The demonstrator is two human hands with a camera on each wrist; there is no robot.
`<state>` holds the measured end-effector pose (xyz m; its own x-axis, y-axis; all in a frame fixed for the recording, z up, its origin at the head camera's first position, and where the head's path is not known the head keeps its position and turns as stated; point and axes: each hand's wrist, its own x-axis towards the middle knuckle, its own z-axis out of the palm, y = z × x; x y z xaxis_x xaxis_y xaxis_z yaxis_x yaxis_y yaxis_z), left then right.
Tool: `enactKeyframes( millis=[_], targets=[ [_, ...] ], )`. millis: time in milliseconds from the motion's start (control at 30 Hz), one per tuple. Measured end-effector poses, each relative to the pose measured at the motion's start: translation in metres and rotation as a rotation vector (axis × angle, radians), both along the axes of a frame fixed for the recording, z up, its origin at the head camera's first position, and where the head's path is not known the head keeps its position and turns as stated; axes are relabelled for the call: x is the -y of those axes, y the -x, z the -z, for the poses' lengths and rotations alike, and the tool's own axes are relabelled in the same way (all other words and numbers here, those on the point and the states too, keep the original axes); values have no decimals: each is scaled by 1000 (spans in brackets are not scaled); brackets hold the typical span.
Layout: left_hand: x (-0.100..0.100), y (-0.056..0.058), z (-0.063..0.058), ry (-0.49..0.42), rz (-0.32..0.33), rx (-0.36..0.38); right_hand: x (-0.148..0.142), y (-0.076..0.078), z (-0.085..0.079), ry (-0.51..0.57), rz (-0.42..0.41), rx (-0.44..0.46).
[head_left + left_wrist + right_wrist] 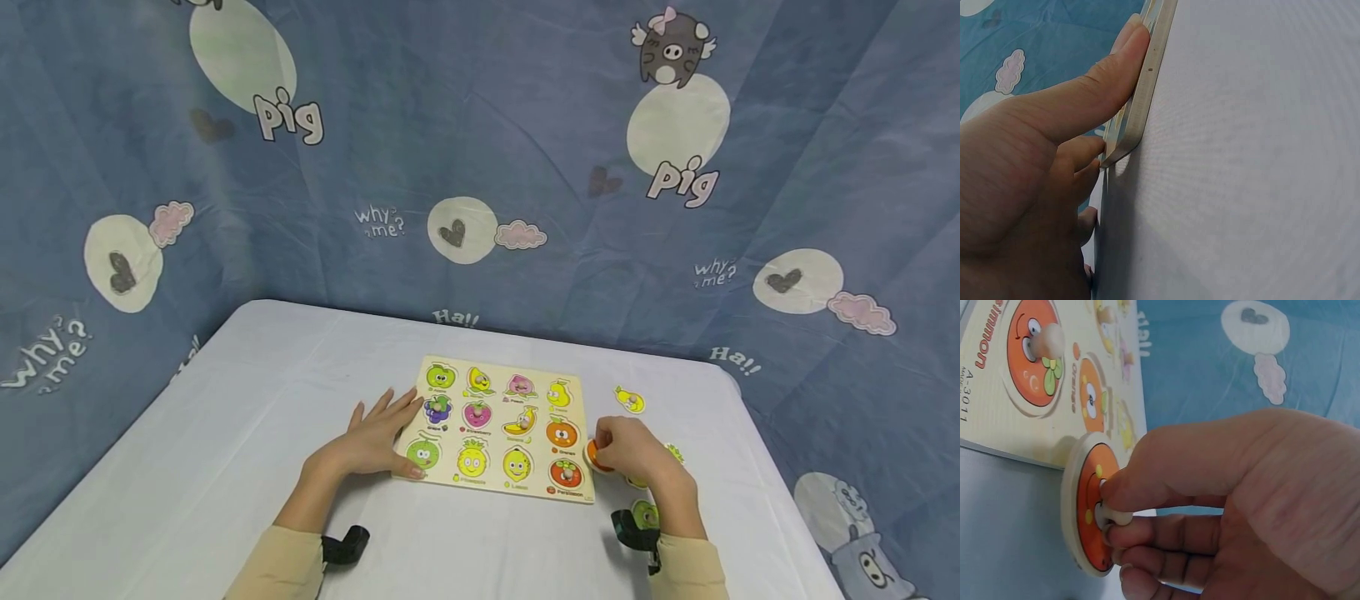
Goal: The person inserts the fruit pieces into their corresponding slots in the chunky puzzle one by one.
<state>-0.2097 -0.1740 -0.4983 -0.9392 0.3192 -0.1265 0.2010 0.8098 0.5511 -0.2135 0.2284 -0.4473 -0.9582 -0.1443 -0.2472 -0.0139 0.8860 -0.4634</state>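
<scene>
A wooden fruit puzzle board [459,418] lies flat on the white table. My left hand [370,439] rests at its near left corner, fingers spread along the left edge. The left thumb [1100,84] lies over the board's edge in the left wrist view. Just off the board's right side, my right hand [637,450] pinches the knob of a round orange puzzle piece [1089,494] between thumb and fingers. That piece is tilted up on its side in the right wrist view. The persimmon piece [1029,353], with its knob, sits in the board beside the printed orange spot [1091,397].
Right of the board lie a pear piece [629,399], a green melon-like piece [645,514] beside the right wrist's black camera [633,532], and a leafy green piece top [675,452] partly behind the right hand. A blue patterned curtain [465,150] hangs behind the table [315,350].
</scene>
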Motion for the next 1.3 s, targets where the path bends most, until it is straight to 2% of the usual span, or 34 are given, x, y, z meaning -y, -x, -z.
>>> enactKeyframes(
  millis=[400,733,1300],
  targets=[
    [-1,-1,-3,-7,-5,-7,4,6,4,29,-9,-58],
    [-1,-2,-4,-10,-10,-2,10,11,8,39,-24,-65],
    [1,0,-1,2,0,10,21,19,18,59,-40,-132]
  ],
)
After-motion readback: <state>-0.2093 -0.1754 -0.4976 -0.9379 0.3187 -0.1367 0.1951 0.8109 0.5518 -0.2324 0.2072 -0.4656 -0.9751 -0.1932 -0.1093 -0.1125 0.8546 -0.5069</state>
